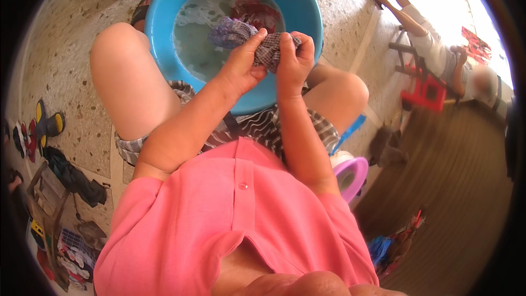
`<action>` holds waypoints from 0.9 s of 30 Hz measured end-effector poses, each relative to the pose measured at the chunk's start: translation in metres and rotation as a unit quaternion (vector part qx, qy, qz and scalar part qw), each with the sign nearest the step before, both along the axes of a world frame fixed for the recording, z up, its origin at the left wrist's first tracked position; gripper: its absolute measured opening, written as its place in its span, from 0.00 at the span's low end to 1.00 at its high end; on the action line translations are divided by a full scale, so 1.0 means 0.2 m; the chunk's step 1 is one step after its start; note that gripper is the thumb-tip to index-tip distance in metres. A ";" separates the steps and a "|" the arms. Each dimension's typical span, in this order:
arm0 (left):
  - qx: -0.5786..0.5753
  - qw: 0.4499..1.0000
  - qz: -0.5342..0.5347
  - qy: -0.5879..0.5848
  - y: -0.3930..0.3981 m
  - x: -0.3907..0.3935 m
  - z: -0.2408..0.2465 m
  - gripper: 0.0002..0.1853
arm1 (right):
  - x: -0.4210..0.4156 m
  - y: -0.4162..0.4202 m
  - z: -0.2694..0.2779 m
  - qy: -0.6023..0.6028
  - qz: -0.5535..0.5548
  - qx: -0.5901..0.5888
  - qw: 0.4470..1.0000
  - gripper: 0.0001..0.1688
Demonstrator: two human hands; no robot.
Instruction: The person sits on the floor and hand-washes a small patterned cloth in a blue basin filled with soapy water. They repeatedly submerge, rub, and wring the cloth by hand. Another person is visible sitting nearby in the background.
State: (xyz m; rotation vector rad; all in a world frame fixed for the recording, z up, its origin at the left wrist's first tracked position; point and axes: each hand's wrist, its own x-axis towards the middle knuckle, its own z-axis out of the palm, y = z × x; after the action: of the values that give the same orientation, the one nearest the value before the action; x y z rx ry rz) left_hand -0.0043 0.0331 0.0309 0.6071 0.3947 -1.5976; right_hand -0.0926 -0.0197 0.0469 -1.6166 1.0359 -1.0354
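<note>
Both hands grip a twisted, wet-looking checked cloth [269, 51], dark and pale in pattern, over a blue plastic basin [164, 49]. My left hand [243, 65] has its thumb laid along the near side of the cloth. Close beside it, my right hand [294, 55] is closed around the other end. A lilac patterned part of the bundle [226, 35] hangs out past my left hand, above the water. Cloudy, sudsy water [197, 45] fills the bottom of the basin. In it lies a dark red cloth [259, 12], partly under the surface.
My knees flank the basin on a speckled floor [74, 61]. A purple-rimmed container [361, 172] stands by my right side. Footwear [49, 123] and a wooden chair [45, 213] are at left. Another person [435, 49] sits at right, near a red plastic stool [427, 92].
</note>
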 end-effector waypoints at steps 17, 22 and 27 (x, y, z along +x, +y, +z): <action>-0.246 0.961 0.073 0.106 0.05 -0.02 -0.37 0.14 | 0.15 0.16 0.10 0.136 0.152 -0.270 0.941 0.17; 0.004 0.999 -0.017 -0.041 0.04 -0.01 -0.02 0.12 | 0.03 -0.14 -0.11 0.018 0.058 0.179 0.982 0.20; -0.023 0.998 0.032 0.059 -0.01 -0.01 -0.09 0.12 | -0.03 -0.07 -0.11 -0.138 0.023 0.262 0.955 0.09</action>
State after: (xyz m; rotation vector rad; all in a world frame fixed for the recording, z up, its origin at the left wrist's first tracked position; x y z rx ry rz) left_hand -0.0069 0.0312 0.0134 0.4625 0.4589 -1.5818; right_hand -0.0978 -0.0328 0.0239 -1.0278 0.9721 -0.8339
